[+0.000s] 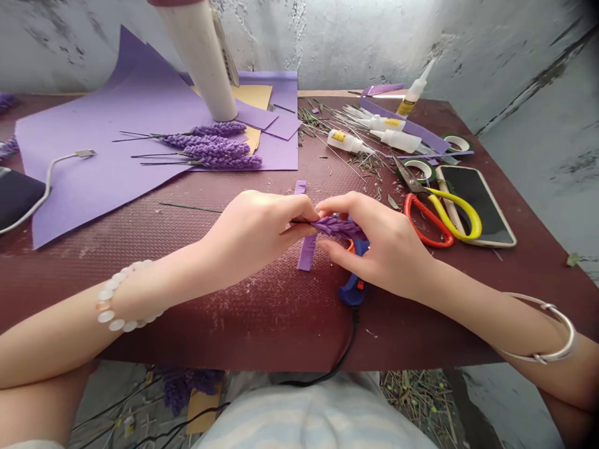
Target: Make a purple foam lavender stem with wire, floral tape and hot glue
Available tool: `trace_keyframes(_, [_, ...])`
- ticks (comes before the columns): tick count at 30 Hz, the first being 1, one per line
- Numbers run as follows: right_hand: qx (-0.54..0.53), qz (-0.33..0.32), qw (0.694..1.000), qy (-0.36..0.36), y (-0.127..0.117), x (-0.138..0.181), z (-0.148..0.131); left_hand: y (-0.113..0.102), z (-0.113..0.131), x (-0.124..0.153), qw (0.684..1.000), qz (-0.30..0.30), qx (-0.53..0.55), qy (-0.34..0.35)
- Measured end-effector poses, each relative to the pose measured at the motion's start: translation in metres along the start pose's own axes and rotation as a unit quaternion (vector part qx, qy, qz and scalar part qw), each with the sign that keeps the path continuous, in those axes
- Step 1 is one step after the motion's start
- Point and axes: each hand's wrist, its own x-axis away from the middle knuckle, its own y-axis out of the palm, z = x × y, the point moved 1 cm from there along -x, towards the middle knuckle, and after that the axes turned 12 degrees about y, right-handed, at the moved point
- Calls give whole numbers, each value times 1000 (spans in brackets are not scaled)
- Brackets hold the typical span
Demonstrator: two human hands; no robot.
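Note:
My left hand [255,234] and my right hand [381,243] meet at the middle of the dark red table [234,312]. Both pinch a small purple paper flower spike [337,226] wound on a thin wire stem. A fringed purple paper strip [307,249] hangs from the spike onto the table. A blue and orange glue gun [354,288] lies under my right hand, its black cord running off the near edge. My left wrist wears a white bead bracelet, my right a silver bangle.
Finished purple flower spikes [213,149] lie on a purple paper sheet [93,149] at the back left, by a white tube [203,59]. Red and yellow scissors [437,212], a phone [475,202], tape rolls [418,168] and glue bottles [374,134] sit at the right.

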Motion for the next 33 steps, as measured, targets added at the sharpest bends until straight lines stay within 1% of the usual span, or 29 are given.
trace_keyframes(2, [-24, -20, 999, 26, -2, -1, 0, 2, 0, 2, 998, -1, -64, 22])
trace_keyframes(4, [-40, -32, 997, 50, -3, -2, 0, 3, -1, 2, 996, -11, -78, 29])
trace_keyframes(6, [-64, -58, 993, 74, -4, -3, 0, 2, -2, 0, 998, -35, -52, 23])
trace_keyframes(8, [-83, -86, 989, 88, -4, -4, 0, 1, -4, -3, 998, -64, -4, 15])
trace_keyframes(11, [-78, -93, 989, 82, -3, -5, 0, -1, -7, -4, 994, -89, 68, 6])
trace_keyframes(16, [-32, -65, 997, 41, -3, -4, -1, -1, -11, -3, 985, -107, 132, -8])
trace_keyframes(21, [19, -33, 999, -20, -3, -3, 0, -4, -12, -5, 976, -172, 135, -3])
trace_keyframes(23, [38, -21, 998, -39, -2, -3, 1, -6, -13, -5, 973, -186, 137, 7])
trace_keyframes(25, [62, -3, 996, -62, -1, -3, 2, -8, -13, -5, 971, -193, 140, 14])
trace_keyframes(29, [119, 40, 984, -129, 1, -2, 4, -12, -14, -6, 964, -204, 169, 21])
trace_keyframes(31, [136, 55, 978, -150, 0, -1, 3, -13, -14, -6, 956, -208, 204, 14])
trace_keyframes(33, [147, 66, 974, -157, -1, 0, 3, -14, -13, -7, 947, -208, 245, -7])
